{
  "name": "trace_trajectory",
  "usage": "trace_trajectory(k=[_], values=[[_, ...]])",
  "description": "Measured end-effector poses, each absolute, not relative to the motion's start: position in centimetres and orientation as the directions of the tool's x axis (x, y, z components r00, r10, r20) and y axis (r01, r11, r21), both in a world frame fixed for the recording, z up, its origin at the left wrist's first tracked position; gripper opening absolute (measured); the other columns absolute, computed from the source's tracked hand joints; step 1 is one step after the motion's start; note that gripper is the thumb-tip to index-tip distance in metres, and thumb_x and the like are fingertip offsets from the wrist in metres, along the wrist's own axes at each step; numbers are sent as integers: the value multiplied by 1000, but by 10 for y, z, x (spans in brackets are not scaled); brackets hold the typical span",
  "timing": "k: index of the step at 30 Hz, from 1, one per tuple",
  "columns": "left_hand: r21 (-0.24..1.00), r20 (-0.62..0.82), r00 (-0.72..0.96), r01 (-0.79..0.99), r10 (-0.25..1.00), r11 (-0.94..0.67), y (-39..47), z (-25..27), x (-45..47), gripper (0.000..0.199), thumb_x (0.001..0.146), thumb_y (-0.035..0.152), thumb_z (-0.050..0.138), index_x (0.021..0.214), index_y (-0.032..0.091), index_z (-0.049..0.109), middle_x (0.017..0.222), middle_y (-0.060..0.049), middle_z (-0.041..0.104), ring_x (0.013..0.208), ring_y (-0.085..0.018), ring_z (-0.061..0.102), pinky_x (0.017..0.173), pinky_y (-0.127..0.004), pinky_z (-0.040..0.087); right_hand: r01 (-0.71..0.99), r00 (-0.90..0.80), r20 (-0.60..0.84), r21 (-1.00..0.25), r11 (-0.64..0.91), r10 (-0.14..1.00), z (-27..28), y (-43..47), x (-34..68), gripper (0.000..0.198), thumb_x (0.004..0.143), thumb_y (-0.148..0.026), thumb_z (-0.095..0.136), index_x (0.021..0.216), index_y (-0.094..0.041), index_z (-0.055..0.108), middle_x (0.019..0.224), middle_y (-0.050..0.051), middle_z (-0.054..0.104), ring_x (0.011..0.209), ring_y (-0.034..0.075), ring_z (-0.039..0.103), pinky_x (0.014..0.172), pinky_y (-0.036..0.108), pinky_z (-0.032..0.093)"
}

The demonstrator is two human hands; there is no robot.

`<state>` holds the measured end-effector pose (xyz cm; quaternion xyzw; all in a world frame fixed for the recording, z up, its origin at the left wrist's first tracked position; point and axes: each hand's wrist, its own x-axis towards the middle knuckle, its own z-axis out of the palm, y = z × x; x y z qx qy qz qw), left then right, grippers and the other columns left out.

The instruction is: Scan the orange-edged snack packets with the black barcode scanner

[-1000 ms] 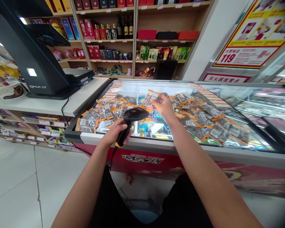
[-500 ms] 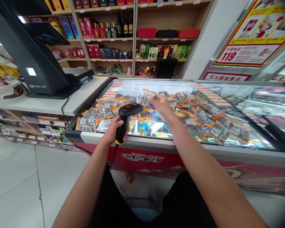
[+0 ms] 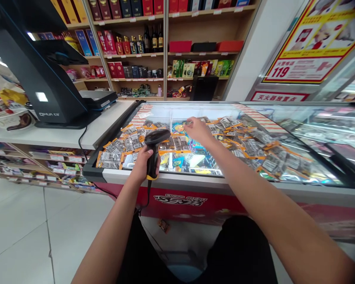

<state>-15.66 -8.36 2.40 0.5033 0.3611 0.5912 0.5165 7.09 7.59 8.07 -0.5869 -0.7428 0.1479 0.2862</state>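
My left hand (image 3: pixel 142 162) is wrapped round the handle of a black barcode scanner (image 3: pixel 157 137) with a yellow base and a cable. The scanner is held upright above the front edge of a chest freezer (image 3: pixel 124 173). Over the glass top reaches my right hand (image 3: pixel 198 130), its fingers bent together at the tips. A small dark sliver shows at those fingertips, too small to name. Many small packets with orange edges lie spread on the glass, in a left group (image 3: pixel 133 141) and a right group (image 3: pixel 251 146), many showing printed barcodes.
Left of the freezer a counter (image 3: pixel 47 136) carries a black checkout scale (image 3: pixel 59 90). One packet (image 3: pixel 163 226) lies on the floor by the freezer's base. Behind stand shelves (image 3: pixel 142 57) of bottles and boxes. A dark phone-like object (image 3: pixel 347 157) rests at the right.
The packet that my right hand held up is no longer visible as such at its fingertips. Bright wrappers under the glass show there now. The scanner has shifted slightly left in view.
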Motion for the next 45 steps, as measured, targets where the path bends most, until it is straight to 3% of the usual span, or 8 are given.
trace_trajectory(k=[3, 5, 9, 13, 17, 24, 31, 45], values=[[947, 215, 47, -254, 975, -196, -84, 24, -157, 49, 85, 66, 69, 102, 25, 48, 60, 7, 62, 34, -15, 54, 35, -24, 38, 979, -9, 223, -196, 54, 975, 76, 87, 115, 50, 110, -38, 66, 151, -10, 76, 153, 31, 73, 152, 49, 62, 120, 60, 52], [945, 210, 49, -267, 977, -189, -84, 24, -157, 50, 84, 65, 70, 103, 25, 47, 61, 8, 62, 35, -15, 55, 36, -25, 39, 993, -11, 164, -113, 30, 986, 71, 92, 134, 40, 111, -34, 62, 138, -13, 84, 146, 28, 77, 146, 48, 66, 120, 60, 51], [942, 211, 75, -280, 975, -182, -85, 23, -158, 53, 83, 68, 72, 104, 26, 47, 62, 8, 62, 35, -15, 55, 36, -25, 40, 948, -133, 168, -265, 175, 977, 66, 98, 141, 30, 104, -24, 72, 130, -20, 86, 132, 17, 84, 127, 37, 77, 111, 48, 58], [947, 217, 130, -270, 967, -176, -85, 23, -159, 55, 84, 70, 71, 106, 25, 48, 61, 7, 64, 35, -16, 54, 36, -25, 40, 924, -36, 105, -376, 74, 994, 71, 104, 132, 41, 88, -26, 96, 123, -10, 81, 118, 24, 83, 113, 39, 79, 98, 44, 61], [945, 230, 145, -270, 962, -185, -86, 22, -160, 56, 85, 70, 70, 109, 23, 50, 61, 6, 65, 35, -15, 54, 37, -25, 40, 865, -21, 44, -500, 41, 999, 76, 104, 125, 40, 73, -21, 106, 101, -15, 78, 95, 15, 80, 100, 37, 78, 94, 43, 60], [943, 260, 242, -274, 935, -191, -88, 23, -161, 56, 89, 71, 71, 110, 22, 54, 60, 6, 64, 34, -14, 53, 37, -24, 42, 394, -85, 203, -892, 220, 975, 68, 80, 106, 26, 88, -27, 87, 108, -24, 71, 95, 3, 73, 84, 21, 65, 81, 34, 56], [960, 202, 366, -259, 909, -109, -88, 21, -163, 63, 88, 70, 75, 121, 18, 61, 60, 2, 68, 34, -17, 57, 37, -25, 43, 189, 28, 370, -914, 359, 929, 67, 73, 89, 30, 92, -39, 76, 117, -30, 62, 91, -2, 61, 78, 18, 59, 72, 29, 52], [961, 196, 390, -258, 900, -97, -87, 20, -162, 57, 87, 72, 78, 108, 22, 59, 59, 3, 67, 34, -17, 58, 36, -25, 44, 123, -54, 342, -930, 346, 938, 68, 57, 75, 47, 92, -59, 82, 122, -31, 59, 97, 0, 67, 89, 20, 68, 76, 29, 58]])
